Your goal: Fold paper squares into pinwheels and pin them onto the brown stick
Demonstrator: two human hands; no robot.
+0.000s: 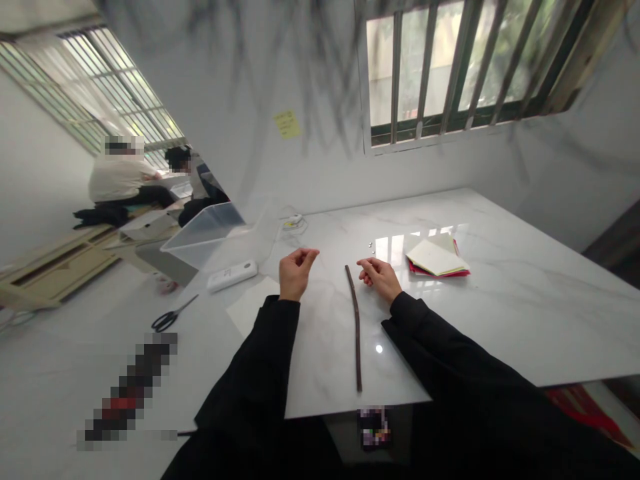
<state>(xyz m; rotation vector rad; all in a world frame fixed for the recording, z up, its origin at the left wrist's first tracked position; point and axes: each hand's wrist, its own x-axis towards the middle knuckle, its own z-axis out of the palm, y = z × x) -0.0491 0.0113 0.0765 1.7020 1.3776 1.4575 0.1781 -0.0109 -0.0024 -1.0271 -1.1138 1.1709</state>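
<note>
Lying between my two hands is a long, thin, dark brown strip [355,327], slightly bowed, flat on the white marble-patterned tabletop [500,300] and running from near my right fingers back toward the table's near edge. I am touching it with neither hand at this moment.

I am hovering my left hand [296,272] just left of the strip's far end, fingers curled loosely with thumb and forefinger nearly meeting, holding nothing that I can make out. I am resting my right hand [380,277] close beside the strip's far tip, fingers bent inward and half closed, also empty as far as I can tell. The hands are apart, with the strip in the gap.

I judge I am pausing between handling steps; any next grip calls for a fine pinch on so narrow a piece, at its far end.

Farther out, a stack of cream and red paper sheets [437,259] is sitting to the right, a white remote-like device [232,275] and black-handled scissors [173,315] to the left, and a clear plastic bin [205,232] beyond them. Two people are sitting well apart at the far left.
</note>
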